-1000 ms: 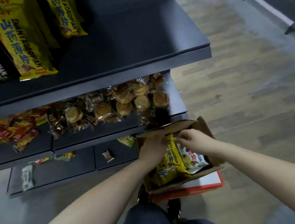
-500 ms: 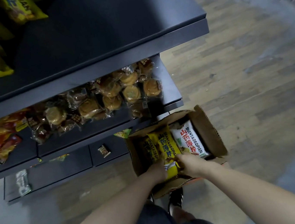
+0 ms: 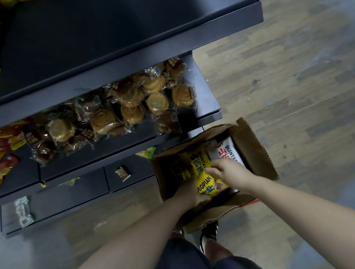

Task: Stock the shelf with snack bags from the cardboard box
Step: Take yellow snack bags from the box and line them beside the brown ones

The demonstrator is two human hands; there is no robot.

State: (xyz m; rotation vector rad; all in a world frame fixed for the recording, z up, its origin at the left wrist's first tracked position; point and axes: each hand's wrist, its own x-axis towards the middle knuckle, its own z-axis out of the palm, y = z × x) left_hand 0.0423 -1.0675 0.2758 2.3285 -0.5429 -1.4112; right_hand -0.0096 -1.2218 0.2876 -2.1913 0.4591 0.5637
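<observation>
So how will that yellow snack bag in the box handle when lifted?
Probably floppy: the yellow bag buckles where the left hand and right hand grip it. Likely light, being a puffy snack pack. Its glossy film could slip or crinkle.

Dim overall, soft flat light from above, soft-edged shadows only. Pale washed-out sheen on floor (image 3: 30, 250) lower left and far right. Heavy shadow across top shelf (image 3: 116, 30), upper left nearly black. Small glints on clear wrappers (image 3: 104, 120) mid left. Strong wide-angle bend: bowed shelf edges, stretched forearms (image 3: 128, 239) at bottom corners. Slight motion blur everywhere, worse toward edges. Lettering on yellow bag (image 3: 200, 163) near center readable but soft. Murky inside left half of box (image 3: 256, 152).
</observation>
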